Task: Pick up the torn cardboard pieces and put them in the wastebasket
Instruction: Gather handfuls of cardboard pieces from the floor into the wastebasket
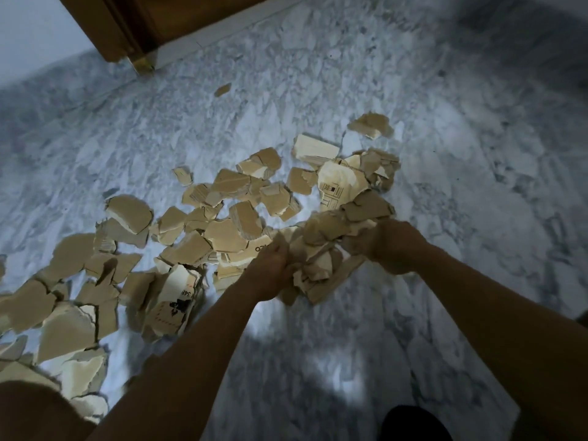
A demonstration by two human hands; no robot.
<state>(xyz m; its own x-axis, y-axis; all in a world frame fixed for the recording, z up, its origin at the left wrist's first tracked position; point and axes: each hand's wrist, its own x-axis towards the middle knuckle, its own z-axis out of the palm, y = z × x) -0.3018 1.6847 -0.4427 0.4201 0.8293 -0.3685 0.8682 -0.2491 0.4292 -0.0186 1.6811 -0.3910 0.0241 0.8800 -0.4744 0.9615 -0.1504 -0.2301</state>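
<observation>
Several torn brown cardboard pieces (222, 202) lie scattered over the marble floor, from the lower left up to the middle right. A bundle of cardboard pieces (331, 246) is pressed between my two hands just above the floor. My left hand (272, 272) clasps the bundle from the left. From the right side, my right hand (391, 246) holds it. A printed piece (339, 187) lies just beyond the bundle. The wastebasket is not in view.
A wooden door and frame (127, 30) stand at the top left, with a small lone cardboard scrap (222, 89) on the floor near it. My knee (35, 412) fills the bottom left corner. A dark object (413, 424) sits at the bottom edge.
</observation>
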